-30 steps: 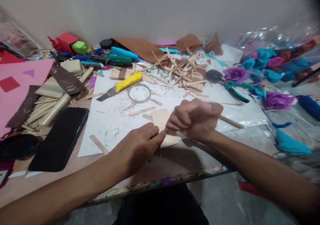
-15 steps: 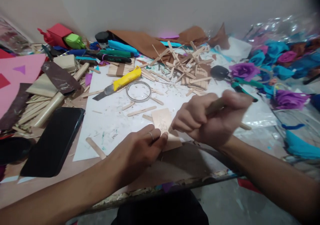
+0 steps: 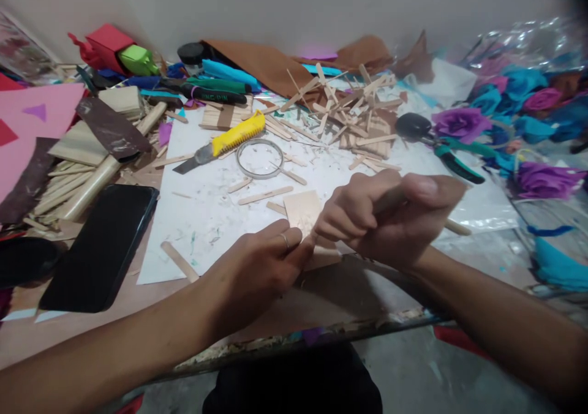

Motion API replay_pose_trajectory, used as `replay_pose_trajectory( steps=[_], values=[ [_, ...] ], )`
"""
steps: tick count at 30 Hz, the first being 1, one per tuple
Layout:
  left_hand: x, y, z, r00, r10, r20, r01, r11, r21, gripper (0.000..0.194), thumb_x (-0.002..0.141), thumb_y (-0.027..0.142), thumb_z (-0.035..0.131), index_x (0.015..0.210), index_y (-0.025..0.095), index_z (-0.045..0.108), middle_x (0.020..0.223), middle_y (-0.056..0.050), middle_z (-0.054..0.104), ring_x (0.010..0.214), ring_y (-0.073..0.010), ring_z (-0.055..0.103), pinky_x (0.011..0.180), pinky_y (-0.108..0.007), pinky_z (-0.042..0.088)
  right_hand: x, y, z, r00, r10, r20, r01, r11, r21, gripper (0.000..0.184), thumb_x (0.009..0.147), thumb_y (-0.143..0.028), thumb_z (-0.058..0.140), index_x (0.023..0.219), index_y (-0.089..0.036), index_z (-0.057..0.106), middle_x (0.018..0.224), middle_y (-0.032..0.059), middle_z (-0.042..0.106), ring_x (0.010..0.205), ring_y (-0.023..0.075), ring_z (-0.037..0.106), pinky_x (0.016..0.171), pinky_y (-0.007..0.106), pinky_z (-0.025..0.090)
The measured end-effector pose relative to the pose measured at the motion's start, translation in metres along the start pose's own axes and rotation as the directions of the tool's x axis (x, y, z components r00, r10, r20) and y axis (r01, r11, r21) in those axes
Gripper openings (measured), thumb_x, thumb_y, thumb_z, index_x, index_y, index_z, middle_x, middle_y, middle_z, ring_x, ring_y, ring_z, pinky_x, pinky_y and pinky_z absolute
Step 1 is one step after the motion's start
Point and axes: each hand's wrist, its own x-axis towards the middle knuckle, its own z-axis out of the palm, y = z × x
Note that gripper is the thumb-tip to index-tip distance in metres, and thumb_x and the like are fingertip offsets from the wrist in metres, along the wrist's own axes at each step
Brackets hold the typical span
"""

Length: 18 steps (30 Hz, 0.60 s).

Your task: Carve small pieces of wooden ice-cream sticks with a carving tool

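A small thin wooden board (image 3: 303, 207) lies at the front edge of the white paper (image 3: 177, 248), with light shavings on its face. My left hand (image 3: 271, 255), a ring on one finger, is closed at the board and presses its lower part down. Over the board's right side, my right hand (image 3: 386, 215) is curled in a fist round a slim brownish handle (image 3: 389, 201). The tool's working end is hidden by my fingers. The fingertips of both hands nearly meet on the board.
Behind lie a yellow utility knife (image 3: 239, 133), a metal ring (image 3: 260, 158) and a heap of craft sticks (image 3: 353, 108). A black phone (image 3: 101, 245) is at left. Green-handled pliers (image 3: 459, 163) and paper flowers (image 3: 462, 125) are at right. The table edge (image 3: 257, 346) runs close in front.
My right fist has shifted slightly left and turned a little, closer to my left fingers. The whole view has moved a little. My left hand stays on the board.
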Motion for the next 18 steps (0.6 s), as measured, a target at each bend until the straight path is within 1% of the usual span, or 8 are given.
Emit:
replay_pose_trajectory(
  steps=[4, 6, 8, 10, 12, 14, 16, 18],
  values=[
    [-0.001, -0.004, 0.001, 0.991, 0.136, -0.005, -0.136, 0.991, -0.009, 0.036, 0.109, 0.032, 0.046, 0.078, 0.019, 0.060, 0.077, 0.001, 0.057, 0.068, -0.0127, 0.052, 0.061, -0.025, 0.042, 0.000, -0.004, 0.001, 0.999, 0.045, 0.006, -0.045, 0.999, -0.021, 0.062, 0.093, -0.064, 0.058, 0.052, -0.023, 0.036, 0.044, -0.0059, 0.028, 0.038, 0.0094, 0.026, 0.043, 0.028, 0.028],
    [-0.002, -0.005, 0.001, 0.984, 0.177, -0.007, -0.177, 0.984, -0.001, 0.033, 0.108, 0.030, 0.046, 0.080, 0.019, 0.059, 0.076, 0.001, 0.056, 0.067, -0.0127, 0.051, 0.060, -0.026, 0.041, 0.000, -0.005, 0.003, 0.997, 0.072, 0.023, -0.071, 0.997, -0.028, 0.060, 0.093, -0.062, 0.058, 0.053, -0.023, 0.038, 0.044, -0.0058, 0.028, 0.039, 0.0098, 0.027, 0.044, 0.028, 0.028],
    [-0.002, -0.005, 0.000, 0.980, 0.198, -0.010, -0.198, 0.980, 0.007, 0.031, 0.108, 0.029, 0.045, 0.083, 0.020, 0.060, 0.076, 0.001, 0.056, 0.066, -0.0132, 0.051, 0.059, -0.026, 0.041, 0.000, -0.005, 0.004, 0.997, 0.079, 0.015, -0.079, 0.996, -0.031, 0.058, 0.093, -0.060, 0.059, 0.054, -0.023, 0.039, 0.045, -0.0059, 0.028, 0.039, 0.0098, 0.027, 0.045, 0.028, 0.028],
    [-0.001, -0.005, 0.000, 0.979, 0.204, -0.001, -0.204, 0.979, 0.012, 0.032, 0.109, 0.029, 0.042, 0.086, 0.020, 0.062, 0.076, 0.000, 0.057, 0.067, -0.0141, 0.052, 0.059, -0.027, 0.042, 0.000, -0.003, 0.003, 0.998, 0.060, -0.008, -0.060, 0.998, -0.031, 0.057, 0.093, -0.060, 0.060, 0.054, -0.023, 0.039, 0.046, -0.0062, 0.027, 0.040, 0.0097, 0.027, 0.045, 0.028, 0.027],
    [0.000, -0.004, -0.001, 0.978, 0.209, 0.009, -0.210, 0.977, 0.032, 0.033, 0.110, 0.030, 0.042, 0.087, 0.019, 0.064, 0.077, -0.001, 0.057, 0.068, -0.0147, 0.053, 0.060, -0.027, 0.043, 0.000, -0.001, 0.002, 0.998, 0.056, -0.010, -0.056, 0.998, -0.007, 0.059, 0.093, -0.061, 0.060, 0.054, -0.023, 0.038, 0.046, -0.0066, 0.025, 0.040, 0.0094, 0.026, 0.044, 0.028, 0.027],
    [0.000, -0.004, -0.001, 0.979, 0.202, 0.004, -0.202, 0.977, 0.073, 0.034, 0.110, 0.031, 0.043, 0.086, 0.019, 0.064, 0.077, -0.001, 0.057, 0.068, -0.0144, 0.052, 0.060, -0.027, 0.043, 0.000, 0.001, 0.001, 0.997, 0.071, 0.012, -0.071, 0.997, 0.019, 0.062, 0.092, -0.065, 0.060, 0.053, -0.024, 0.036, 0.045, -0.0069, 0.024, 0.040, 0.0095, 0.026, 0.043, 0.028, 0.029],
    [0.000, -0.004, -0.002, 0.979, 0.202, 0.012, -0.202, 0.971, 0.129, 0.035, 0.110, 0.028, 0.042, 0.083, 0.019, 0.062, 0.077, -0.001, 0.057, 0.068, -0.0141, 0.052, 0.060, -0.027, 0.043, 0.000, 0.003, 0.002, 0.997, 0.079, 0.007, -0.079, 0.997, 0.011, 0.061, 0.091, -0.064, 0.061, 0.053, -0.024, 0.036, 0.045, -0.0067, 0.026, 0.039, 0.0096, 0.026, 0.043, 0.028, 0.030],
    [0.000, -0.006, -0.003, 0.966, 0.252, 0.063, -0.260, 0.943, 0.206, 0.035, 0.109, 0.021, 0.039, 0.083, 0.019, 0.062, 0.079, -0.002, 0.059, 0.070, -0.0143, 0.052, 0.061, -0.027, 0.043, 0.000, 0.006, 0.003, 0.997, 0.068, -0.018, -0.069, 0.998, -0.012, 0.059, 0.090, -0.061, 0.062, 0.052, -0.023, 0.039, 0.045, -0.0063, 0.028, 0.039, 0.0095, 0.028, 0.043, 0.028, 0.029]
  ],
)
